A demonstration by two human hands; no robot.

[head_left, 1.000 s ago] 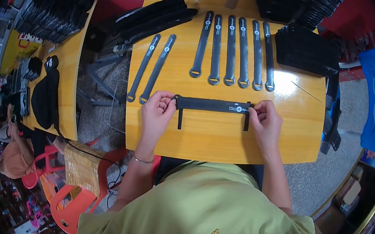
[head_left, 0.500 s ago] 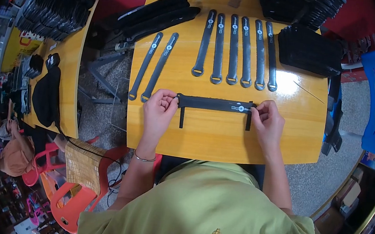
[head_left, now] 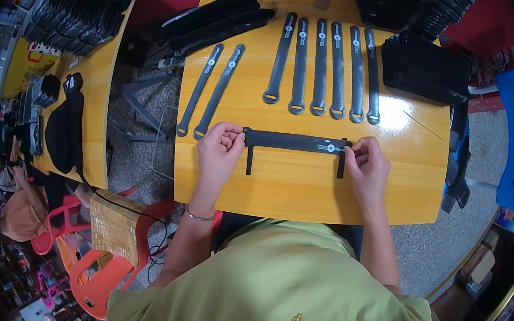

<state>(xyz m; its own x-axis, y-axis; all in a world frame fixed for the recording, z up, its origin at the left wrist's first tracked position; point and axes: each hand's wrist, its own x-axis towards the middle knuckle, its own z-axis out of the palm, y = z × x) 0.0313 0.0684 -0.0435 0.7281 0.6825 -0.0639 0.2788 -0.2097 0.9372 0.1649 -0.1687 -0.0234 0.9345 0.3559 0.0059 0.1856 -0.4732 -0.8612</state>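
A black storage strap (head_left: 288, 141) with a white printed mark lies level across the near part of the table. Its left end is pinched between the thumb and fingers of my left hand (head_left: 219, 151). At the marked right end, my right hand (head_left: 368, 168) grips it the same way. Two narrow black strips, a left one (head_left: 249, 161) and a right one (head_left: 340, 168), stick out toward me from beneath the strap; whether they are fixed to the table cannot be seen. Beyond it, several like straps (head_left: 321, 73) with slotted ends lie side by side, and two more (head_left: 219, 93) lie slanted at the left.
Black folded pieces (head_left: 426, 69) are piled at the table's right, with a larger stack (head_left: 407, 9) behind. Long black bundles (head_left: 219, 20) lie at the back left. A thin stick (head_left: 424, 125) rests near the right edge. Red chairs (head_left: 97, 285) stand left of me.
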